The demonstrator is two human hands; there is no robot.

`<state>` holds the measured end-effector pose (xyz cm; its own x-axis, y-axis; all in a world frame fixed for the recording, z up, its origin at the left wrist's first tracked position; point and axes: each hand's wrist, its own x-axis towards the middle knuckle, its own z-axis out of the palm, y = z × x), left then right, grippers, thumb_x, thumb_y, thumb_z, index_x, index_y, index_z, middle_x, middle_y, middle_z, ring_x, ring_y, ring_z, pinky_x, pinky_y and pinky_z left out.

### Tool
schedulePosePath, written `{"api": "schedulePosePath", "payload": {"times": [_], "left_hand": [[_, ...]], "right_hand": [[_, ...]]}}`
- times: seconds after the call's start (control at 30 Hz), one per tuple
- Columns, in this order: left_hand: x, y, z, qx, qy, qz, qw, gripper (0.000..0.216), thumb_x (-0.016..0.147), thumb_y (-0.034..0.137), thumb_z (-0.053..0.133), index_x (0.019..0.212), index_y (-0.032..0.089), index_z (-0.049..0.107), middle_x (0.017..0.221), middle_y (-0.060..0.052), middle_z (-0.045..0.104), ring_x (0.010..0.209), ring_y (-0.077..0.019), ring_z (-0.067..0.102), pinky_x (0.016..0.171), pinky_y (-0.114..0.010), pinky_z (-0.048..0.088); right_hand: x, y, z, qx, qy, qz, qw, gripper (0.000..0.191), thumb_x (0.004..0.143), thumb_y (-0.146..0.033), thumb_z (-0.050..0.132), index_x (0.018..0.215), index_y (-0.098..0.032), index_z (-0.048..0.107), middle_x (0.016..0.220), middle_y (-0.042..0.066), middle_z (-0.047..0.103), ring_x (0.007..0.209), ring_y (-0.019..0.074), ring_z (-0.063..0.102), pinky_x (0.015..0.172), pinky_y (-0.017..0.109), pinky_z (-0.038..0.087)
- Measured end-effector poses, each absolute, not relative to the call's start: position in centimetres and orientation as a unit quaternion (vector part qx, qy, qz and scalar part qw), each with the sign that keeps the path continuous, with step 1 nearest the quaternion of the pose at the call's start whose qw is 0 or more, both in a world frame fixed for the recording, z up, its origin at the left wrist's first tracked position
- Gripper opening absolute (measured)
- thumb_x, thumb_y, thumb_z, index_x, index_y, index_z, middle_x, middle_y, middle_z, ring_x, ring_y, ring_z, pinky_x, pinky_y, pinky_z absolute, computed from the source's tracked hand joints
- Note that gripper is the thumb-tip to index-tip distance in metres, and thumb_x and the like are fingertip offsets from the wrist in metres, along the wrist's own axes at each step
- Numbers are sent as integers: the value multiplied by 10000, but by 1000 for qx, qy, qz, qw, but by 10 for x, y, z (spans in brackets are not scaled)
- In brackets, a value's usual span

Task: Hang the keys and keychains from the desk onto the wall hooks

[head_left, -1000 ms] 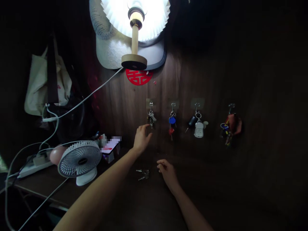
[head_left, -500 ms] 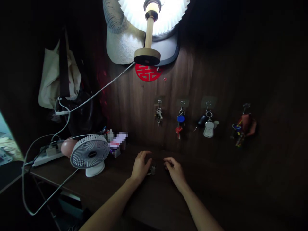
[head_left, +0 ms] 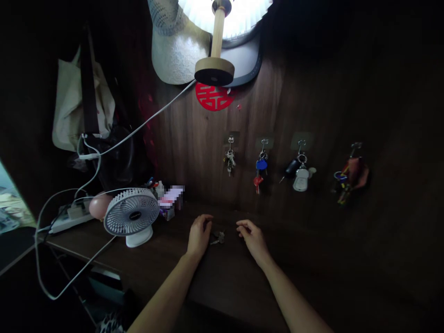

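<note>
On the dark wooden desk [head_left: 222,277] lies a small bunch of silver keys [head_left: 218,238], between my two hands. My left hand [head_left: 199,237] rests just left of the keys, its fingers loosely bent and apart, with nothing visible in them. To the right of the bunch is my right hand [head_left: 252,237], thumb and fingers loosely curved and apart, also without anything visible in them. Along the back panel hang several key sets on hooks: silver keys [head_left: 229,162], keys with blue and red heads [head_left: 261,165], a silver-tagged set [head_left: 301,180] and one with a brown pouch [head_left: 357,172].
A white fan [head_left: 133,213] stands at the left, near a power strip [head_left: 71,223] and a looping white cable [head_left: 152,114]. Above hang a lit lamp [head_left: 217,37] and caps [head_left: 178,58]. Bags [head_left: 71,104] hang at far left.
My left hand has drawn slightly left, away from the keys, so more of the bunch shows. My right hand is almost in the same place. The view has tilted down slightly.
</note>
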<state>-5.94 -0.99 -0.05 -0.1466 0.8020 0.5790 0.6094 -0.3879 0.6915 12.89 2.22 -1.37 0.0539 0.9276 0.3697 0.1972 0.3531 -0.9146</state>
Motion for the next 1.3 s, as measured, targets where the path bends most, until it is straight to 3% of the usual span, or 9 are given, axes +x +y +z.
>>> {"api": "schedulePosePath", "payload": {"times": [0.23,0.7,0.93,1.1,1.3], "left_hand": [[-56,-17,1,736,531,408,96,310,726,44,443,843,235,656,925,-13,663,928,-174,578,861,-298,440],[-52,-23,1,769,549,323,50,127,812,244,529,866,259,642,954,-11,662,954,-210,567,820,-333,407],[-51,-22,4,760,552,340,49,151,857,300,482,826,223,608,868,-18,671,866,-199,594,764,-303,397],[-51,-20,5,726,543,408,106,194,868,311,446,794,202,589,753,-4,649,721,-153,597,674,-239,403],[-48,-22,8,692,477,489,232,278,851,404,449,765,181,590,681,20,607,647,-121,551,605,-199,403]], "right_hand": [[129,21,-13,-468,-609,324,553,201,689,-327,528,777,-180,634,681,25,647,557,149,585,576,277,458],[128,16,-9,-476,-639,308,520,187,719,-299,495,793,-184,622,704,24,650,571,152,596,587,278,462],[121,1,0,-446,-735,227,458,178,778,-246,465,845,-224,628,818,12,679,750,169,617,694,285,450],[114,-11,6,-408,-775,227,426,228,805,-273,484,1006,-227,583,861,15,655,713,144,595,624,258,453],[109,-10,1,-373,-786,216,443,418,704,-162,571,1112,-242,524,1030,22,629,930,164,590,846,318,455]]}}
